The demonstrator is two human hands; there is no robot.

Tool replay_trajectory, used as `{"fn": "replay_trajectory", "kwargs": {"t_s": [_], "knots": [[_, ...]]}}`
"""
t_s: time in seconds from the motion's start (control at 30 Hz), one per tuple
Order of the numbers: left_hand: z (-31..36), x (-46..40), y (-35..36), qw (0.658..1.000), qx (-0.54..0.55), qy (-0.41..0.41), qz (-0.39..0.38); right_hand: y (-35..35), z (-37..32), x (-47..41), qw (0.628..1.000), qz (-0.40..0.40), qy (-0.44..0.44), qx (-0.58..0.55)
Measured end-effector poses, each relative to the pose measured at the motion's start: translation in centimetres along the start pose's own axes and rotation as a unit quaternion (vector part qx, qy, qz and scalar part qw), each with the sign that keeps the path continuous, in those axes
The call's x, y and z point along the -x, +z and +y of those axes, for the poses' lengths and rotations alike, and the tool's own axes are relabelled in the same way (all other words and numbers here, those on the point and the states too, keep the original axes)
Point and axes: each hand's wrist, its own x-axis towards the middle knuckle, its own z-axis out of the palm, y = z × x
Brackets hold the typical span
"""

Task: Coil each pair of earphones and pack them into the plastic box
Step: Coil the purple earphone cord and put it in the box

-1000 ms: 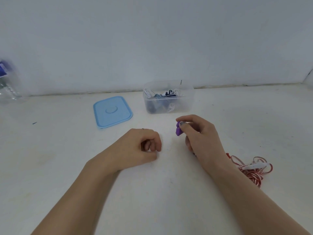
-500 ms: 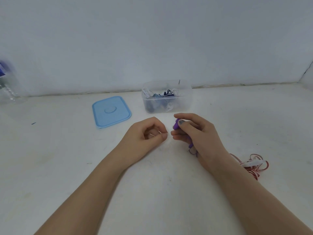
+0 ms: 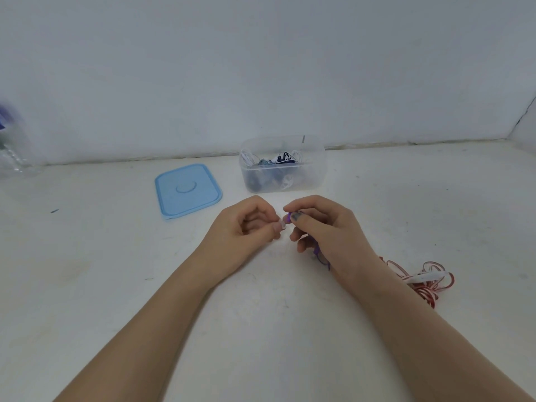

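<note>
My right hand (image 3: 324,230) is closed around purple earphones (image 3: 289,218); a purple end pokes out by the thumb and a bit of purple cord (image 3: 320,256) shows under the palm. My left hand (image 3: 249,224) is curled, thumb and fingertips pinched together right beside that purple end; whether it touches the earphones I cannot tell. The clear plastic box (image 3: 314,169) stands just behind the hands, holding several coiled earphones in white, blue and dark colours. A red-and-white pair of earphones (image 3: 423,278) lies loose on the table behind my right wrist.
The blue lid (image 3: 188,190) lies flat to the left of the box. A clear plastic bottle (image 3: 10,146) stands blurred at the far left edge. A white wall closes off the table behind the box.
My left hand has moved up and right until its fingertips meet the purple end. My right hand, still holding the purple earphones, has shifted slightly toward the box.
</note>
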Motion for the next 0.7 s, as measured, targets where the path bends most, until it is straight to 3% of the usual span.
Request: {"fn": "replay_trajectory", "kwargs": {"t_s": [0.27, 0.7], "knots": [[-0.21, -0.02, -0.05, 1.000, 0.002, -0.004, 0.003, -0.28, 0.14, -0.10, 0.998, 0.020, 0.001, -0.059], [-0.10, -0.03, -0.08, 0.999, 0.023, -0.016, 0.016, 0.10, 0.02, 0.09, 0.999, 0.051, -0.001, -0.004]]}}
